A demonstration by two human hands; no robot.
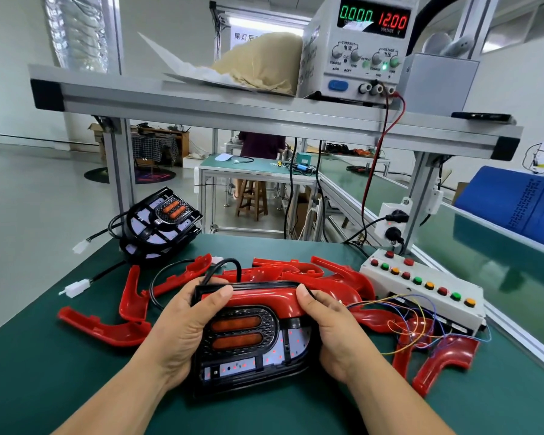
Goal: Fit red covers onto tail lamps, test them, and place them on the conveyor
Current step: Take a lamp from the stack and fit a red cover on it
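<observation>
Left hand [182,323] and right hand [332,329] curled, thumbs on top.

Glossy red plastic cover [258,301] on a black plastic tail lamp [248,383] — honeycomb-textured bezel [270,324]. Matt green bench top [29,356]; shiny red plastic loose covers [104,332] near its left edge. Brushed aluminium shelf [201,105], crumpled brown paper [264,64].

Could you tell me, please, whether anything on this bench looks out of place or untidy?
Nothing looks damaged. The spare red covers lie in a loose jumble beside and behind the tail lamp, not stacked, and thin coloured wires by the button box trail over the covers on the right, where they could snag.
</observation>
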